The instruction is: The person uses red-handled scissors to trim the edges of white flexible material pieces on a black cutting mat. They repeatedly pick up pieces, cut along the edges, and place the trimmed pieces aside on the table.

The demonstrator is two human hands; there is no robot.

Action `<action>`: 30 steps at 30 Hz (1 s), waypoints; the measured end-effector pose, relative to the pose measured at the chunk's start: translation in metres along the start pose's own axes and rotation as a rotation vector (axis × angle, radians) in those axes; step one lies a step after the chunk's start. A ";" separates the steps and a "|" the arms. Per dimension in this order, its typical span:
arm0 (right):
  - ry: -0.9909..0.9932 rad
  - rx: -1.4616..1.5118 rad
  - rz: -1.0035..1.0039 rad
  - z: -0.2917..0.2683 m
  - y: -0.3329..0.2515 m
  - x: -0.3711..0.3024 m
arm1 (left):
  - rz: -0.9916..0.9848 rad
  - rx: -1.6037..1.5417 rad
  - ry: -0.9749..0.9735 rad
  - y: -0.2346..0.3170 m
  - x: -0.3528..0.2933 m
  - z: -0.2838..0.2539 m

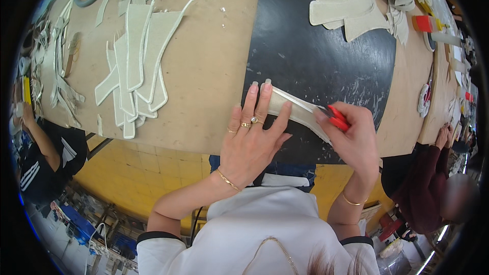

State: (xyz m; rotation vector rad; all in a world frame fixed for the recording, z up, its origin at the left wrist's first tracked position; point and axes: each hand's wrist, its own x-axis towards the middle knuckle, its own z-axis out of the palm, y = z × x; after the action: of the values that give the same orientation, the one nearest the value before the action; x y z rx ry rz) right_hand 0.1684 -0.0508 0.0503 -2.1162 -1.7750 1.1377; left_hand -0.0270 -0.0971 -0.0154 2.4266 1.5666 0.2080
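Note:
A pale beige cut piece [300,114] with a raised white edge lies on the black mat [316,61] in front of me. My left hand [253,132] rests on the piece's left end, fingers spread and flat, pressing it to the mat. My right hand [355,135] is closed on small red-handled scissors [338,118]. Their dark blades point left and sit at the piece's upper edge, close to a narrow white strip along it. Whether the blades are apart is too small to tell. My right fingers partly cover the piece's right end.
A fanned pile of similar pieces [135,66] lies left on the table [204,71]. More pieces [341,7] overlap the mat's far edge. Offcut strips [61,71] lie far left. A red-and-white object [424,23] stands right. Co-workers' arms [41,140] and hands [444,136] show at both sides.

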 end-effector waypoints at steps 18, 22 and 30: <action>-0.035 0.326 0.150 -0.007 0.064 -0.017 | -0.094 -0.010 0.055 0.006 0.005 0.002; -0.018 0.301 0.152 -0.006 0.065 -0.016 | -0.104 0.021 0.035 0.008 0.004 0.002; -0.008 0.215 0.121 -0.005 0.068 -0.014 | -0.071 0.042 -0.032 0.011 0.004 0.001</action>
State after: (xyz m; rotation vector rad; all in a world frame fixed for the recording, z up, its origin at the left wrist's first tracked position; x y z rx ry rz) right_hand 0.2246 -0.0814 0.0222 -2.1159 -1.4697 1.3030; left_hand -0.0158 -0.0979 -0.0138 2.3884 1.6562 0.1243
